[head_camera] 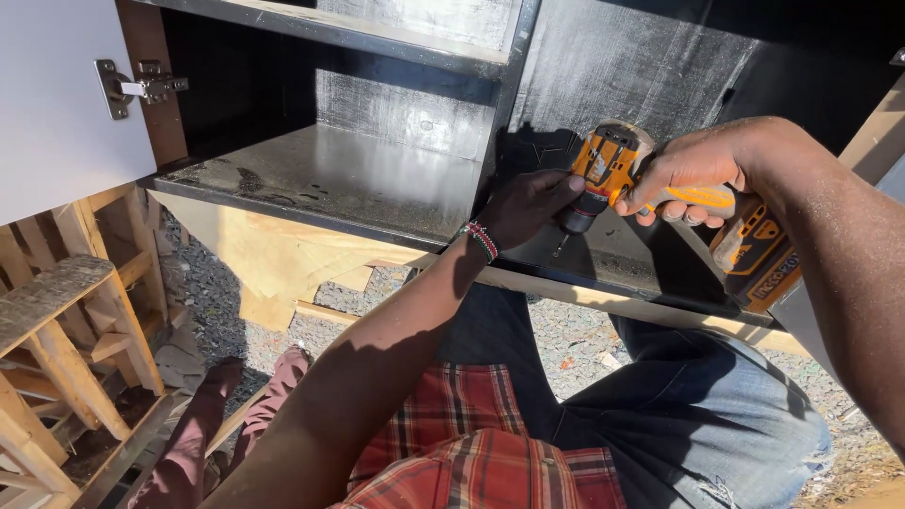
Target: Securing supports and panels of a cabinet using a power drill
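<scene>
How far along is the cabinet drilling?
Done: the white door already hangs on a hinge. In hand: the right hand grips the drill, its bit on the black cabinet floor, and the left hand steadies the chuck. Left: I cannot tell whether any screw is in yet.

Hard, bright sunlight falls from the upper right, and contrast is strong. The right forearm [839, 245] and the white door [57, 104] at far left are lit almost to glare, and the pale wooden frames [66, 320] at left are bright too. The black cabinet interior [245, 85] sinks into deep shade, while its shelf [349, 179] throws back a dull sheen. Crisp-edged shadows lie across the left forearm [377, 377], the jeans [698, 405] and the gravel [226, 292]. The drill [613, 170] is sharp, and focus holds throughout; no motion blur shows. Straight edges bow slightly toward the corners.
</scene>
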